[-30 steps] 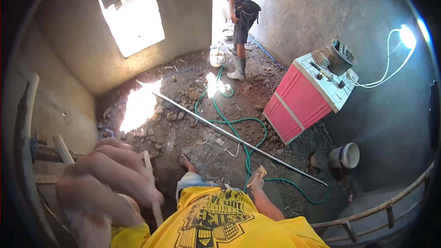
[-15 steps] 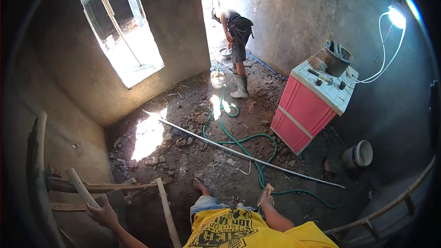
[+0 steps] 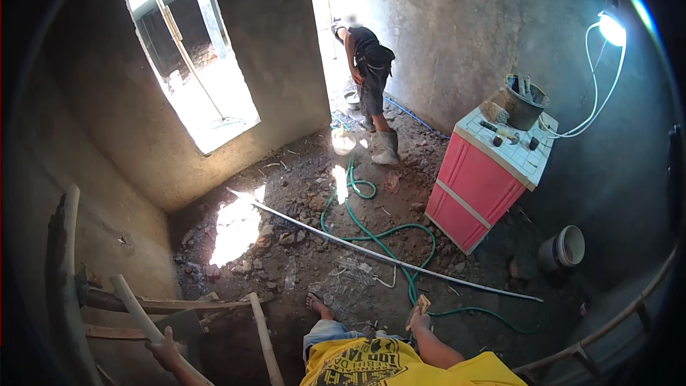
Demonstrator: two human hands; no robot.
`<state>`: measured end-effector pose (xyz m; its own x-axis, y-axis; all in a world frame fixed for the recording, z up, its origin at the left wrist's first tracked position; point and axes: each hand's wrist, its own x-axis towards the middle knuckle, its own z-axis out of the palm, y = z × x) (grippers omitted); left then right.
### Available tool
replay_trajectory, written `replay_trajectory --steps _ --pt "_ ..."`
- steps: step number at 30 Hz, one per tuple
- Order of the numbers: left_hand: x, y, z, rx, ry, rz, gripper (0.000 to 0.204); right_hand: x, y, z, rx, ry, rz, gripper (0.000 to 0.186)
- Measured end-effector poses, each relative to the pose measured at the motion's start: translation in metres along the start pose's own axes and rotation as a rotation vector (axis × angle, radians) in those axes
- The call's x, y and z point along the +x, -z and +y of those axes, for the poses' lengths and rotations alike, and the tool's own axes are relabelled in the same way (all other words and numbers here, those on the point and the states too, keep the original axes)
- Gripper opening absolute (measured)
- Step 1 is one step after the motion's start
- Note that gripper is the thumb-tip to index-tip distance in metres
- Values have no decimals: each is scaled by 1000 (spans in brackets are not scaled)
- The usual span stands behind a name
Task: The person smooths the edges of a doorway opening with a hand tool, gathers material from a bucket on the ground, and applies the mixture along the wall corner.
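My left hand (image 3: 166, 350) is closed around the lower end of a pale round wooden pole (image 3: 134, 306), which leans up and to the left past some boards. My right hand (image 3: 420, 320), beside my right leg, grips a small tan, flat-sided piece (image 3: 424, 304) that looks like wood; its exact kind cannot be made out. A dark flat sheet (image 3: 180, 330) lies behind my left hand, partly hidden. Another pale pole (image 3: 264, 339) slants between my left arm and my legs.
A co-worker (image 3: 373, 64) in boots bends in the doorway near a white bucket (image 3: 343, 141). A green hose (image 3: 379, 239) and a long white pipe (image 3: 400, 257) cross the rubble floor. Right stand a pink tiled cabinet (image 3: 471, 189), a bucket (image 3: 568, 246) and a bamboo ladder (image 3: 629, 307).
My view has shifted slightly. My left hand sits a little lower along the pole, and the co-worker has bent further down. My right hand still holds the tan piece.
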<state>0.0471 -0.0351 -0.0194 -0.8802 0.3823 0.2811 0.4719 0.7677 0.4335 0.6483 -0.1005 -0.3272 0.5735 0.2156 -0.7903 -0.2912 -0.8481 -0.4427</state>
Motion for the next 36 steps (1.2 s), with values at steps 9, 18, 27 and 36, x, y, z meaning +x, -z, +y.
replay_trajectory --steps 9,18,27,36 --pt "0 0 5 6 41 -2 51 -25 1 -9 -73 -19 47 53" --pt "4 -2 3 -58 26 -3 46 -23 1 -1 -95 -27 -13 60" --pt "10 -3 -4 -111 121 -52 45 -24 -10 0 -95 -15 5 56" --pt "-8 10 13 -53 60 22 46 -36 -3 -6 -2 -7 -38 54"
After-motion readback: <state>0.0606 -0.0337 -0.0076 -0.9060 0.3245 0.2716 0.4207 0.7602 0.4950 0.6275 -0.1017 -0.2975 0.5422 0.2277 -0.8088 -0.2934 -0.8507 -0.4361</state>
